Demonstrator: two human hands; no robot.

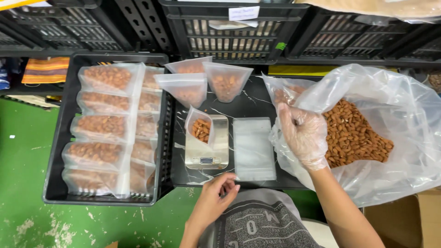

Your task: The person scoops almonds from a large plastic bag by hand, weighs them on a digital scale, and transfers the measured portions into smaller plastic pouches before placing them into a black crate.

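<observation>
My right hand (301, 133), in a thin clear glove, hovers at the near edge of a big clear plastic bag of almonds (353, 133), fingers curled; whether it holds nuts is hidden. My bare left hand (216, 197) rests at the front edge of the black tabletop (257, 103), fingers loosely bent, holding nothing. A small metal scale (207, 144) carries an open clear pouch (200, 128) partly filled with almonds. Beside the scale lies a flat stack of empty pouches (254, 148).
A black crate (69, 119) on the left holds several filled almond pouches. Three filled pouches (202, 82) stand behind the scale. Black crates (229, 32) line the back. Green floor (23, 160) lies at left; a cardboard box (409, 220) sits at lower right.
</observation>
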